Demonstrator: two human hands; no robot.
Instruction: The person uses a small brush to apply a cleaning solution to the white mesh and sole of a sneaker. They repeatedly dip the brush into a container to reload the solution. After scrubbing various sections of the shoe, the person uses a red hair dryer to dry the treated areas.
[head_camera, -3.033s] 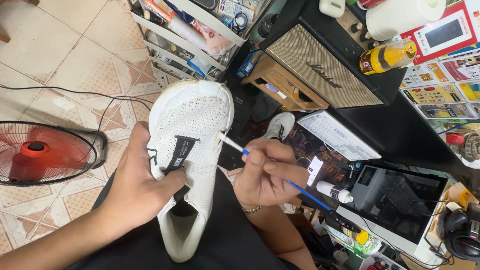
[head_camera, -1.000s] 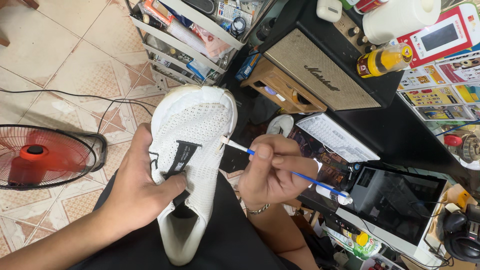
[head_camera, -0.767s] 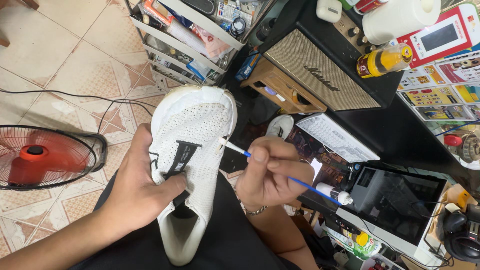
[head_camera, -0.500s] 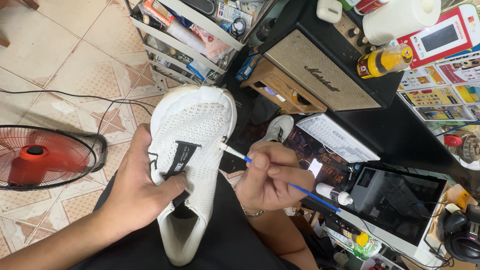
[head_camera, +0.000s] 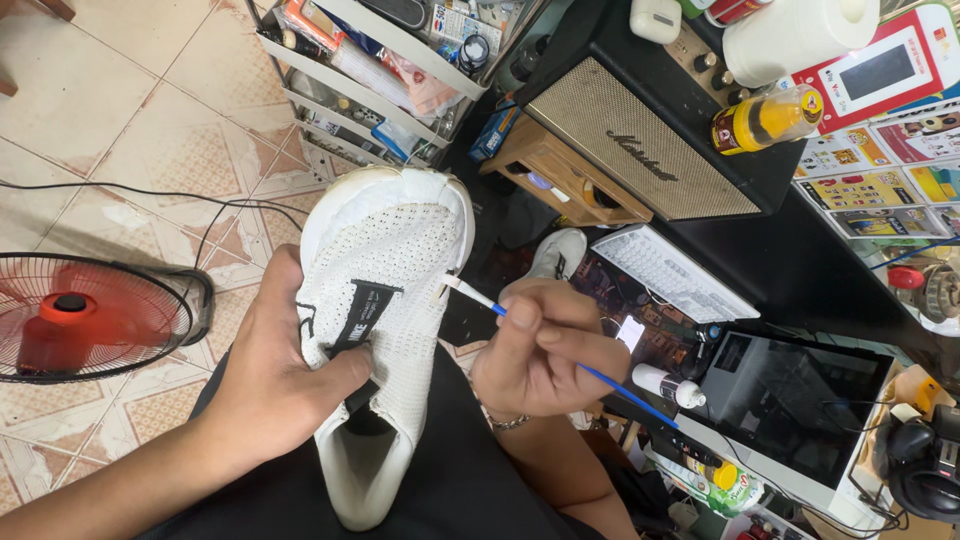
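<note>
White knit sneaker (head_camera: 385, 300) gripped by left hand (head_camera: 275, 385), right hand (head_camera: 545, 350) pinching blue brush (head_camera: 530, 335)

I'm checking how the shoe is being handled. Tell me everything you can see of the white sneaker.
The white sneaker has a knit mesh upper, a smooth white rubbery toe rim and a black tongue tab. It lies toe away from the person, heel on the dark-clothed lap. The left hand grips its side, thumb on the tab. The right hand holds a blue-handled brush whose white tip touches the sneaker's right edge.
</note>
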